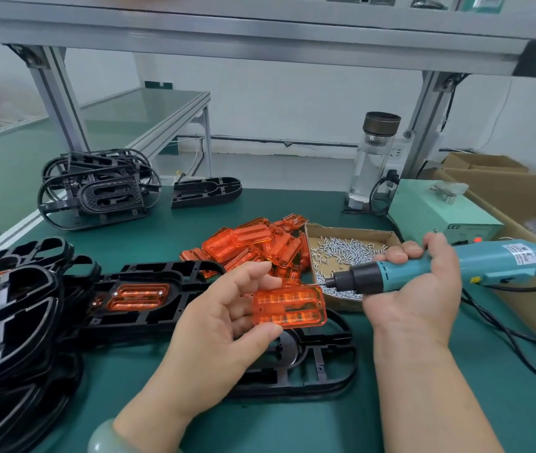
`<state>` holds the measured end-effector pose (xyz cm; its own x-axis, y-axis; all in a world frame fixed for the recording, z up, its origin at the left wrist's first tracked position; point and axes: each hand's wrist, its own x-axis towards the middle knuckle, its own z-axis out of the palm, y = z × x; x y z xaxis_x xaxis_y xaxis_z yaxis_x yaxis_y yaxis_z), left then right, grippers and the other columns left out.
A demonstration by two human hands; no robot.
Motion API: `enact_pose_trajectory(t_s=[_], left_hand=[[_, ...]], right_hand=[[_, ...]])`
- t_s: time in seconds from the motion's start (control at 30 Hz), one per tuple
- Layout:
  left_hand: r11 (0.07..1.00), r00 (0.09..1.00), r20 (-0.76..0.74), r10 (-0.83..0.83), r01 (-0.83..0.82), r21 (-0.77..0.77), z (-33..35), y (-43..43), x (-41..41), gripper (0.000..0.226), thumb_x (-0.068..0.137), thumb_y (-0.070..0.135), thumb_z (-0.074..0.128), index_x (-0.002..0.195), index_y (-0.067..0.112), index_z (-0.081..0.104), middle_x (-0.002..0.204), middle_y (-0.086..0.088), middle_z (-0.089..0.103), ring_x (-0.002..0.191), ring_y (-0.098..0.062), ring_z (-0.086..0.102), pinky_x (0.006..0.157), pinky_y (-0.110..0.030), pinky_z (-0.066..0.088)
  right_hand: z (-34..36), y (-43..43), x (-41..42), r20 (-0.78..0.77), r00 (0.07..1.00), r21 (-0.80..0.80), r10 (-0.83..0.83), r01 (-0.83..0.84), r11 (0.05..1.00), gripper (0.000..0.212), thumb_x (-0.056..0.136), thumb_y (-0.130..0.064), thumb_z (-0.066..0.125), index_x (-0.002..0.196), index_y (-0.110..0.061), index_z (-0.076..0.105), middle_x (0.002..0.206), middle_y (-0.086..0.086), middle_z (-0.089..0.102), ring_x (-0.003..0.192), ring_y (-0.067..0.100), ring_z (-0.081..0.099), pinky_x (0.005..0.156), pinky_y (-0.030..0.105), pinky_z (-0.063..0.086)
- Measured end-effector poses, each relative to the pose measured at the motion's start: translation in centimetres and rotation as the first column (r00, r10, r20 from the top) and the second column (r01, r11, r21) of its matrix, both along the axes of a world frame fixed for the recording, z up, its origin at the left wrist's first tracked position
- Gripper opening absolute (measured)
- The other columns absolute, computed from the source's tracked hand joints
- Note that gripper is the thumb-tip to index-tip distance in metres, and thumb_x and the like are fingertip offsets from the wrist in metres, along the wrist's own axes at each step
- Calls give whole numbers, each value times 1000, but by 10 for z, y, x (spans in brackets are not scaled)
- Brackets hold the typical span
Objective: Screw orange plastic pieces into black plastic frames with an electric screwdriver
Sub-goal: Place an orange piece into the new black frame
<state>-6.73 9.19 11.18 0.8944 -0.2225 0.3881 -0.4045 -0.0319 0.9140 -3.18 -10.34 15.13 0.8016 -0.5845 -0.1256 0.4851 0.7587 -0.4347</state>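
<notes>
Fingers (250,273) of left hand (221,315) pinching orange piece (293,305) jutting rightward over black frame (325,371), right hand (423,289) grasping electric screwdriver (489,259)

L hand (221,325), R hand (423,289) bare; green bangle (105,436), L wrist

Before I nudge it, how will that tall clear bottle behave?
The bottle is tall on a narrow base, so it probably tips rather than slides. Its clear wall looks like glass: likely fragile, fairly heavy.

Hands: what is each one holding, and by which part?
Left hand pinches an orange piece by one short end. Right hand grips the screwdriver around its barrel.
</notes>
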Motion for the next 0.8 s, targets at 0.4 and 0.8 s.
enact_pose_trajectory(t_s=[0.4, 0.8], left_hand=[[998, 997, 83, -3, -3, 69, 1, 8, 0, 62, 74, 4, 66, 120, 45, 55, 119, 10, 63, 108, -14, 62, 81, -17, 50], [822, 972, 224, 75, -188, 538, 14, 21, 9, 73, 78, 14, 74, 123, 61, 40, 118, 37, 50, 104, 8, 57, 83, -20, 52]], right_hand=[[-1, -1, 0, 5, 1000, 13, 17, -17, 1000, 26, 96, -21, 56, 73, -22, 44, 58, -11, 47, 47, 6, 44, 56, 19, 42], [0, -2, 1, 2, 1000, 58, 16, -17, 998, 25, 94, -20, 59, 73, -20, 46, 57, -9, 48, 45, 7, 44, 51, 17, 42]])
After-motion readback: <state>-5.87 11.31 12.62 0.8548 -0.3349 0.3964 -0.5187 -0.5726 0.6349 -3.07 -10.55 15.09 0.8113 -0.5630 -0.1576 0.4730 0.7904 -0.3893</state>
